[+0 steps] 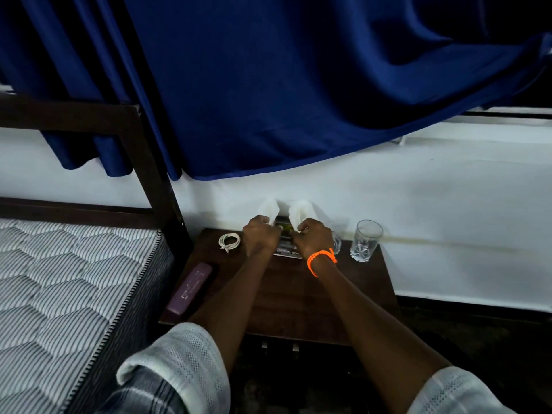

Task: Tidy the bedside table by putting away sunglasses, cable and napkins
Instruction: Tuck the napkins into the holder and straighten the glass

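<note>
On the dark wooden bedside table (298, 294), both my hands are at the far edge near the wall. My left hand (261, 234) is closed on a white napkin (268, 208). My right hand (312, 237), with an orange band on its wrist, is closed on a second white napkin (300, 210). Both napkins stick up above my fists, over a small printed packet (287, 252) lying between my hands. A coiled white cable (229, 241) lies to the left of my left hand. A purple sunglasses case (189, 289), closed, lies at the table's left edge.
A clear drinking glass (366, 240) stands at the table's back right, with another glass object (337, 242) partly hidden behind my right wrist. A bed with a striped mattress (65, 288) and dark frame adjoins the table's left. A blue curtain (283, 85) hangs above the white wall.
</note>
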The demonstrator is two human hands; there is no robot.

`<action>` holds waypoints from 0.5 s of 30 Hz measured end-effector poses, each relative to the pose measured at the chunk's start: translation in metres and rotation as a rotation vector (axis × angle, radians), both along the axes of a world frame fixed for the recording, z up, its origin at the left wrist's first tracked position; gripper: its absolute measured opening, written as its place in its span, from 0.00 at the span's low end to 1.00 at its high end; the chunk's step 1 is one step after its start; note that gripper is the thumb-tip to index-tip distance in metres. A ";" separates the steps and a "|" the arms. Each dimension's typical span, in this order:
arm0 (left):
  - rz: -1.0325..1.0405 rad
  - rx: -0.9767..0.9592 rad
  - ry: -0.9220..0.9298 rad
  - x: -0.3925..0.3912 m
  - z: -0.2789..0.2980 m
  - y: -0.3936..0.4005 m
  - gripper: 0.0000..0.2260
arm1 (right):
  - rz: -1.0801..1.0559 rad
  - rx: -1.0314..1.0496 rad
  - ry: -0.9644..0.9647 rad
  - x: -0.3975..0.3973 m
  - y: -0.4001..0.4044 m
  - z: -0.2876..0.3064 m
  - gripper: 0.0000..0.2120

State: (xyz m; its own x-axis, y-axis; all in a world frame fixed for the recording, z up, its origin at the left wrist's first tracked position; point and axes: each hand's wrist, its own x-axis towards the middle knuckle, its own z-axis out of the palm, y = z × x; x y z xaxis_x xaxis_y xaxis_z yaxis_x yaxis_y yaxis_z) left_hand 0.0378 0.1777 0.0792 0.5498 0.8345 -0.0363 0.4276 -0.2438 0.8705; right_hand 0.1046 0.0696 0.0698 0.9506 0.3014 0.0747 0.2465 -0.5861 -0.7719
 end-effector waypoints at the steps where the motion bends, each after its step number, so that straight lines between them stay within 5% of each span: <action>1: -0.028 0.003 -0.009 0.000 0.001 -0.007 0.16 | -0.017 -0.001 0.008 -0.001 -0.009 0.003 0.09; 15: -0.373 0.008 -0.081 0.066 -0.028 -0.103 0.12 | -0.200 -0.063 -0.017 0.043 -0.129 -0.015 0.07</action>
State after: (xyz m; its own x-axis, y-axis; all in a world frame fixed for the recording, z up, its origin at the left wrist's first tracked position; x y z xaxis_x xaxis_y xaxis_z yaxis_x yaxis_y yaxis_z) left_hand 0.1040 0.0747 0.0516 0.8165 0.5768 0.0253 0.2384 -0.3767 0.8951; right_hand 0.1475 -0.0590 0.0544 0.9906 0.1115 0.0788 0.1335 -0.6713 -0.7290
